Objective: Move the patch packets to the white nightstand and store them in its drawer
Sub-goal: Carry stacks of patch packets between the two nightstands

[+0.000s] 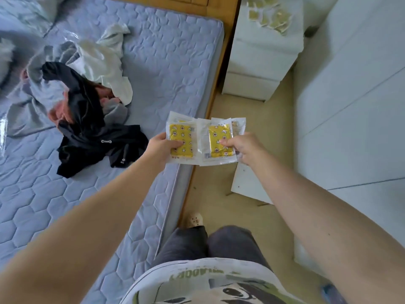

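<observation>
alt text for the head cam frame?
The left hand and right hand pinch clear patch packets of yellow star-print patches over a blue quilted mattress edge. Ahead, the white nightstand, drawers closed, has more packets on top; clothes lie heaped on the mattress.

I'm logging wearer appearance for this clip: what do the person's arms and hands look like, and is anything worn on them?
The left forearm and right forearm are bare, with no sleeve in view. No watch, bracelet, glove or ring shows on the left hand or right hand. Nearer the camera are a white T-shirt with green and black print and dark grey trousers.
</observation>
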The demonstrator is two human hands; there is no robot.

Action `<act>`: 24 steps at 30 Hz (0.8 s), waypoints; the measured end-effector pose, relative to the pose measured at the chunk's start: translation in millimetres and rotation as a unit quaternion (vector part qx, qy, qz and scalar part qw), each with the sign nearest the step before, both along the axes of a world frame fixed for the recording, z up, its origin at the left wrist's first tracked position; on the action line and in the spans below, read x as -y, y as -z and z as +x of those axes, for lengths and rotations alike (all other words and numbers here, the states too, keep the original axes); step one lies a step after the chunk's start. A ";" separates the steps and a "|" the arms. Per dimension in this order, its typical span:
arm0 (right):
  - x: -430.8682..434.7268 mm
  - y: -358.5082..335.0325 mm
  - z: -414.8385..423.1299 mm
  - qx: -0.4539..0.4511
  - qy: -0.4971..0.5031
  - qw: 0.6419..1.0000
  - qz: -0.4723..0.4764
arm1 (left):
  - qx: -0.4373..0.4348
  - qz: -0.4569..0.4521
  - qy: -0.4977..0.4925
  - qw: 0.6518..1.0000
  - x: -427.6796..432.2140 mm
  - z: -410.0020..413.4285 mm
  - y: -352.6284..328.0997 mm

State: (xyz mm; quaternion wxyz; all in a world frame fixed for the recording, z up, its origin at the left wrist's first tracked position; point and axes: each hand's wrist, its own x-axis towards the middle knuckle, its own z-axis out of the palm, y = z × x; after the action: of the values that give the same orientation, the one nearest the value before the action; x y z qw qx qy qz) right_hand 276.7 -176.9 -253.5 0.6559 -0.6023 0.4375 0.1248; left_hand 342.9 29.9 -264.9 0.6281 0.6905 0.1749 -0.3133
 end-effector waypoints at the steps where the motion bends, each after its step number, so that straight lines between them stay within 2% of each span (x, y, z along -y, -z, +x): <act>1: 10.6 -4.4 12.8 -0.005 0.000 1.000 -0.008 | -0.004 -0.006 0.005 1.000 10.4 17.9 -4.1; 9: 109.3 -21.0 119.4 0.003 0.038 0.997 -0.065 | -0.004 -0.080 0.030 0.996 119.7 134.7 -22.8; 14: 189.0 -25.6 203.9 0.015 0.057 0.996 -0.070 | 0.000 -0.073 0.042 0.996 224.0 220.1 -22.5; 19: 302.9 -16.8 314.2 -0.012 0.075 0.990 -0.116 | 0.003 -0.076 0.055 0.996 340.6 343.1 -13.4; 24: 415.7 -21.5 409.3 -0.009 0.085 0.990 -0.113 | -0.020 -0.084 0.047 0.995 449.1 451.4 -6.8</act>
State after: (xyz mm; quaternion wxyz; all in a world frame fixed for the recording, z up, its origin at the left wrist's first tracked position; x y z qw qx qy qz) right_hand 686.1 -592.6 -232.0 0.5881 -0.6316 0.5047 0.0239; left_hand 794.3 -419.2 -258.2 0.6649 0.6363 0.1281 -0.3696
